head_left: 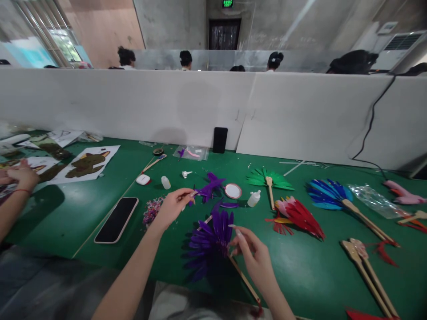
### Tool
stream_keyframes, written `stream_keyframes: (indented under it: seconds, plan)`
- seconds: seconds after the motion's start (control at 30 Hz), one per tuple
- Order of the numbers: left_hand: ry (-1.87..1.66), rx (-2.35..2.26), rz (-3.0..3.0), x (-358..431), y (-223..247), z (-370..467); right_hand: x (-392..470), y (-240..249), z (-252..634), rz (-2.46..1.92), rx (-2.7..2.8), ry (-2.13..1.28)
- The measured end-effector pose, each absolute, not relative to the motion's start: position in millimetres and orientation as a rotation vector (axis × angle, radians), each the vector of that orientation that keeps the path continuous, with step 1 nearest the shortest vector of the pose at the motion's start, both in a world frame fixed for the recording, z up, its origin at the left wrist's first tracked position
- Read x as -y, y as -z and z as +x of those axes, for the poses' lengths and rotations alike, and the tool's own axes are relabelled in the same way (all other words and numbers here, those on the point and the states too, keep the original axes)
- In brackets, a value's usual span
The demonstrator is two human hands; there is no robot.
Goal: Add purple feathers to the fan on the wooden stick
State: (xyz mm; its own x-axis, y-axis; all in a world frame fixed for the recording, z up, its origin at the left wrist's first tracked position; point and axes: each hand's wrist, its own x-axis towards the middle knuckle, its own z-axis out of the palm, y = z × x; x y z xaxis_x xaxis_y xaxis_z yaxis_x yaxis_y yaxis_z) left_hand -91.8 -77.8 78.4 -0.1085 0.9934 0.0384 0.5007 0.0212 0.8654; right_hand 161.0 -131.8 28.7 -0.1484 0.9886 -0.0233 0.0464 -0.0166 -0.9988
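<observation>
My left hand (pixel 174 205) pinches a thin purple feather (pixel 200 192) between thumb and fingertips, beside a small pile of purple feathers (pixel 213 184). Below it, a purple feather fan (pixel 211 240) with a wooden handle (pixel 244 280) spreads over the green table. My right hand (pixel 250 253) is at the fan's right edge, its bent fingers on the feather bases near the handle; the exact contact is partly hidden. A loose purple feather (pixel 230 205) lies just above the fan. Close by are a small white bottle (pixel 254 198) and a round white lid-like disc (pixel 232 191).
Green (pixel 269 180), red (pixel 300 218) and blue (pixel 328 194) feather fans lie rightward, with wooden handles (pixel 367 271) nearer. A phone (pixel 116 220) and colourful bits (pixel 153 211) lie left. Another person's hands (pixel 22 178) work at far left. A white partition (pixel 150 106) stands behind.
</observation>
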Motion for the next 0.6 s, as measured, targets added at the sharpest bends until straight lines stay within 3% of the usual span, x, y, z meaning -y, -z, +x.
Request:
stream_keyframes:
  seconds: [0.17, 0.33, 0.6]
  plan:
    - [-1.015, -1.447, 1.587, 112, -104, -60, 110, -63, 152, -0.960, 1.288, -1.360]
    - [-0.943, -1.250, 1.835, 132, -120, -46, 105, -89, 148, -1.008, 1.347, -1.386]
    - [-1.156, -1.430, 1.853, 142, -114, -22, 128, -109, 140, -1.058, 1.324, -1.256]
